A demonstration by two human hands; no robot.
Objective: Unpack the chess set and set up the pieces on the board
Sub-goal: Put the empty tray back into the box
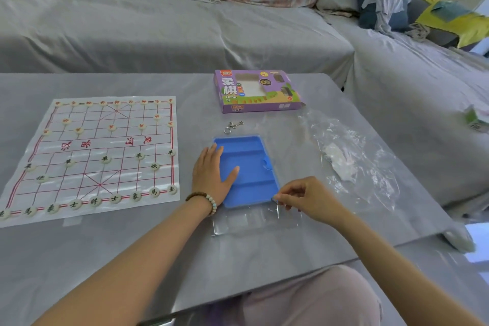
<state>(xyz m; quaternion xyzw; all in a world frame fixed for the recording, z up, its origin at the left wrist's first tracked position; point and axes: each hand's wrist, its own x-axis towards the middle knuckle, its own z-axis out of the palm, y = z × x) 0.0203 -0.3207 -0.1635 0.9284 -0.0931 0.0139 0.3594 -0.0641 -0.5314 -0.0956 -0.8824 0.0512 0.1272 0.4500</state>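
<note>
A plastic xiangqi board sheet (92, 156) lies flat on the left of the table, with several round cream pieces (105, 159) standing on its lines in rows at both ends. An empty blue plastic tray (251, 161) lies in the middle. My left hand (211, 174) rests flat on the tray's left edge, fingers straight. My right hand (307, 198) pinches the tray's near right corner, where a clear plastic cover (254, 219) sticks out beneath it. The purple xiangqi box (258, 91) lies behind the tray.
A crumpled clear plastic bag (352, 164) lies to the right of the tray. Small metal rings (232, 126) lie between box and tray. A grey-covered sofa (185, 21) stands beyond the table (132, 251). The table's near edge runs above my lap.
</note>
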